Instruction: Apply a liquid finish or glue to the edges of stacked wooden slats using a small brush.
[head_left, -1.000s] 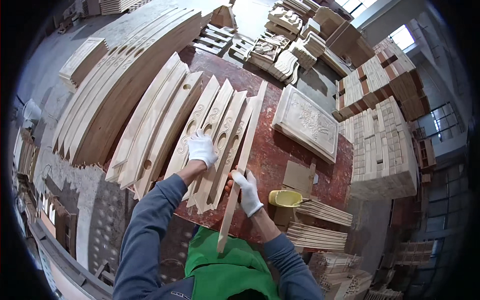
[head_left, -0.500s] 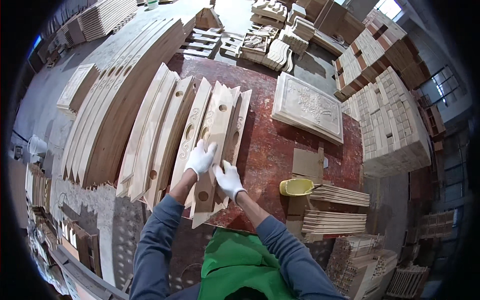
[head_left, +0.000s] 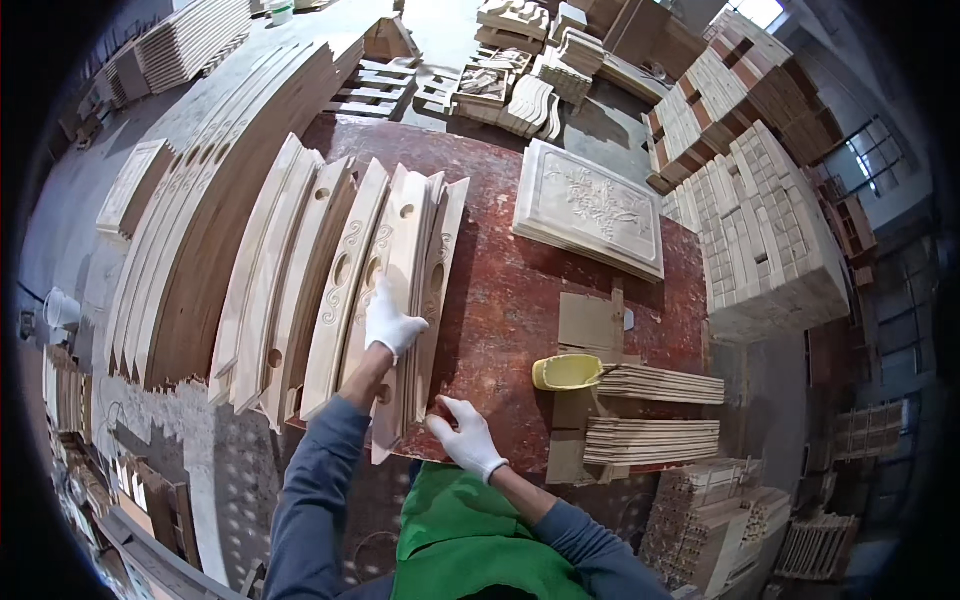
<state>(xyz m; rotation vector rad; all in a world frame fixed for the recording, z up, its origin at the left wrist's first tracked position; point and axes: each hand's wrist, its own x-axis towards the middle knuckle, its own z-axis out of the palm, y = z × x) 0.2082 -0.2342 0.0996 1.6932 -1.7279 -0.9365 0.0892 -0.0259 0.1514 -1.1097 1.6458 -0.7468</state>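
Single head cam, fisheye, steep look-down over workbench (head_left: 520,300).

Pale wooden boards (head_left: 405,260) with carved scrolls lie on a reddish-brown table (head_left: 520,300) beside a yellow tub (head_left: 566,372).

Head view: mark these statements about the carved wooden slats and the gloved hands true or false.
1. The left hand in a white glove rests on a long carved pale wooden slat. True.
2. The right hand lifts the yellow plastic scoop. False: it is at the slat's near end, apart from the scoop.
3. A carved rectangular wooden panel lies flat on the dark red worktable. True.
4. The person wears a red apron. False: the apron is green.
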